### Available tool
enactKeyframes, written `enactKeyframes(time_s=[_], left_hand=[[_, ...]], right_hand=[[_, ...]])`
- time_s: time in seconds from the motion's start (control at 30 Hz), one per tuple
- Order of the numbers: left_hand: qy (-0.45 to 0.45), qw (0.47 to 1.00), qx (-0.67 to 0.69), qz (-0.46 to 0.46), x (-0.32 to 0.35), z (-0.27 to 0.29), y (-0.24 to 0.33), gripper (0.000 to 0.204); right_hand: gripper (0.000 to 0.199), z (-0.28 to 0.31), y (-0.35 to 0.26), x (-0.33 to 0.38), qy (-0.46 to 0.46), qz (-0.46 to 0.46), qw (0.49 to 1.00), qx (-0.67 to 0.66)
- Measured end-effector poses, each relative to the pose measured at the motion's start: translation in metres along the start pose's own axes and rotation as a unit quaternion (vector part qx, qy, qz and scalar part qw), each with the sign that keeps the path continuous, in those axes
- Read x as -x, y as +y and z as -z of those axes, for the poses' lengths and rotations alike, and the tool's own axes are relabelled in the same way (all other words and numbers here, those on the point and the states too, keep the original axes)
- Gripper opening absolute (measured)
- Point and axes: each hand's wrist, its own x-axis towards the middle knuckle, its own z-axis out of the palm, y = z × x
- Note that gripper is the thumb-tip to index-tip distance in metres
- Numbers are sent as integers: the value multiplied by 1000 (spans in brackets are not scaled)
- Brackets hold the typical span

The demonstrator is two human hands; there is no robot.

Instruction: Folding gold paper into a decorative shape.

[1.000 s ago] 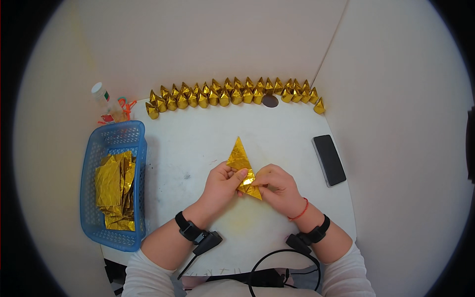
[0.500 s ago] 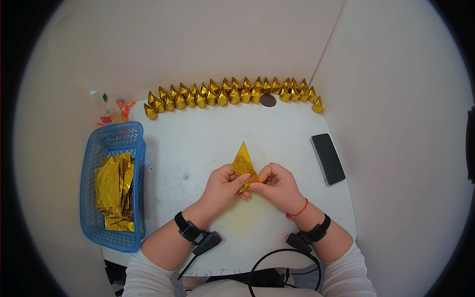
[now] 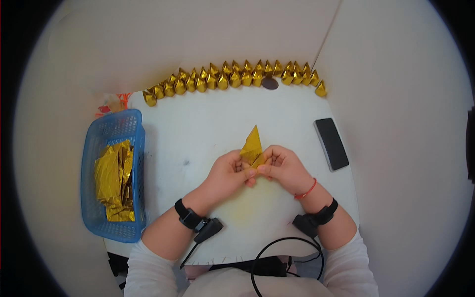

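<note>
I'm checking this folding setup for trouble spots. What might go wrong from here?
1. Both hands, left hand and right hand, pinch only the lower end of the gold foil paper; its free tip might bend or crease crookedly.
2. The black phone lies near the white table edge; an elbow may knock it off.

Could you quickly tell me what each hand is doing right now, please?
Left hand: closed on the gold paper.
Right hand: closed on the same paper.

A white table (image 3: 208,123) stands in a corner of plain pale walls (image 3: 198,34).
</note>
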Motion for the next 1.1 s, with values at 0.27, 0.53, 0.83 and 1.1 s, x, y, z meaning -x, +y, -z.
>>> enactKeyframes(time_s=[0.27,0.53,0.83,1.1], left_hand=[[11,995,-98,-2,-6,1,-5,12],[58,981,-181,-43,11,-9,2,20],[-36,879,-432,-196,164,-47,20,9],[-163,871,-455,-86,253,-40,-39,9]], right_hand=[[14,7,1,-5,8,31,999,3],[16,5,4,-7,16,31,998,-42],[16,12,9,-3,-1,55,997,-53],[13,12,11,-5,-26,64,997,-36]])
